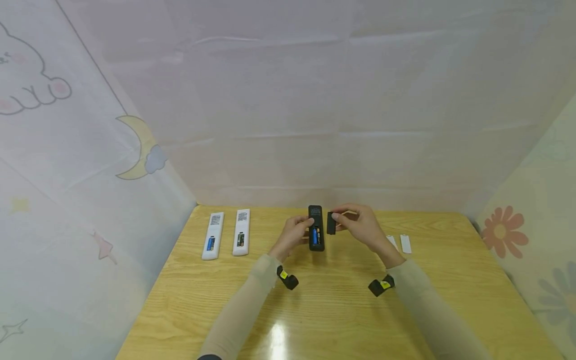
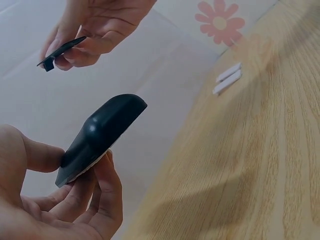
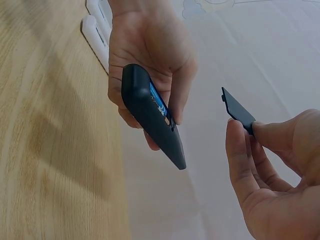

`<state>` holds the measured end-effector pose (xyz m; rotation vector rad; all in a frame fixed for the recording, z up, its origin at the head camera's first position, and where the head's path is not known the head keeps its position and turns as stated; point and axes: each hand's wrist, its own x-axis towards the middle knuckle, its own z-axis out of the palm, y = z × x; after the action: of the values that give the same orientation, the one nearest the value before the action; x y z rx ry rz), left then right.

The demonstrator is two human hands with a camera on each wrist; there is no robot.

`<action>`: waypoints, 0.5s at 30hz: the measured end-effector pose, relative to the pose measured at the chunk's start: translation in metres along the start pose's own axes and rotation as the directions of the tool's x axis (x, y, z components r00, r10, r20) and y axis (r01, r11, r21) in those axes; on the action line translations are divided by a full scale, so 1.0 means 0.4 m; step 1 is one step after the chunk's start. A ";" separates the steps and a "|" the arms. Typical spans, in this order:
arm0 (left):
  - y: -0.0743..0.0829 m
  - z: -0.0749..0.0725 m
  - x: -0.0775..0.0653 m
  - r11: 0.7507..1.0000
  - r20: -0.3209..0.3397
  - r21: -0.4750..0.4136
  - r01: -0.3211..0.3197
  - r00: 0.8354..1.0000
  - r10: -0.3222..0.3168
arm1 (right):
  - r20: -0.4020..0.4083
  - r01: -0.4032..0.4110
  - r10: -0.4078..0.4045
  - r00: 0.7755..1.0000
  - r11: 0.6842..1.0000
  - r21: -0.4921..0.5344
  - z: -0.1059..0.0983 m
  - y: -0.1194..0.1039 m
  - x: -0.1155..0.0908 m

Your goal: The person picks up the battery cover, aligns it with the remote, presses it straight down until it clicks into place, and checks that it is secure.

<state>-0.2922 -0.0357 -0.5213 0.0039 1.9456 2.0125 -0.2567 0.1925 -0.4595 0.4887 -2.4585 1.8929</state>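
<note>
My left hand (image 1: 293,237) grips a black remote control (image 1: 316,215) above the table, its back turned toward me. In its uncovered battery compartment sit batteries (image 1: 316,236), one of them blue. Just to the right, my right hand (image 1: 361,226) pinches a black battery cover (image 1: 331,223) between thumb and fingers, apart from the remote. The right wrist view shows the same cover (image 3: 239,111) with a small tab on one end, and the remote (image 3: 145,107) tilted in the left hand (image 3: 150,45).
Two white remotes (image 1: 216,225) (image 1: 243,225) lie backs up on the left of the wooden table (image 1: 324,310), with batteries in their uncovered compartments. White battery covers (image 1: 406,244) lie at the right, one partly behind my right wrist. A cloth wall (image 1: 315,125) stands behind the table.
</note>
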 end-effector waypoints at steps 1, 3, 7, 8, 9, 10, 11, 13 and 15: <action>-0.001 0.000 0.001 1.000 0.000 0.003 0.003 1.000 -0.003 | -0.001 0.000 0.000 1.000 1.000 0.000 0.001 0.002 0.001; -0.003 0.000 0.002 1.000 0.000 0.005 0.007 1.000 -0.007 | -0.002 -0.003 0.003 1.000 1.000 0.002 0.003 0.006 0.001; -0.006 0.000 0.002 1.000 0.002 0.010 0.007 1.000 -0.007 | 0.002 -0.010 0.010 1.000 1.000 0.002 0.008 0.009 0.002; -0.006 0.000 0.002 1.000 0.003 0.011 0.006 1.000 -0.006 | 0.002 -0.011 0.011 1.000 1.000 0.003 0.010 0.009 0.002; -0.006 0.000 0.002 1.000 0.004 0.012 0.004 1.000 -0.004 | 0.002 -0.011 0.011 1.000 1.000 0.004 0.011 0.009 0.002; -0.006 0.000 0.002 1.000 0.006 0.013 0.003 1.000 -0.003 | 0.001 -0.012 0.012 1.000 1.000 0.007 0.012 0.009 0.002; -0.005 0.000 0.002 1.000 0.008 0.013 0.002 1.000 -0.002 | 0.001 -0.014 0.014 1.000 1.000 0.010 0.014 0.008 0.001; -0.005 0.001 0.002 1.000 0.009 0.011 0.004 1.000 -0.004 | 0.002 -0.015 0.015 1.000 1.000 0.011 0.015 0.007 0.002; -0.004 0.003 0.003 1.000 0.007 0.006 0.008 1.000 -0.008 | 0.006 -0.017 0.017 1.000 1.000 0.008 0.016 0.005 0.002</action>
<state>-0.2928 -0.0344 -0.5231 0.0046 1.9444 1.9992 -0.2569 0.1869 -0.4631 0.4759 -2.4673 1.9111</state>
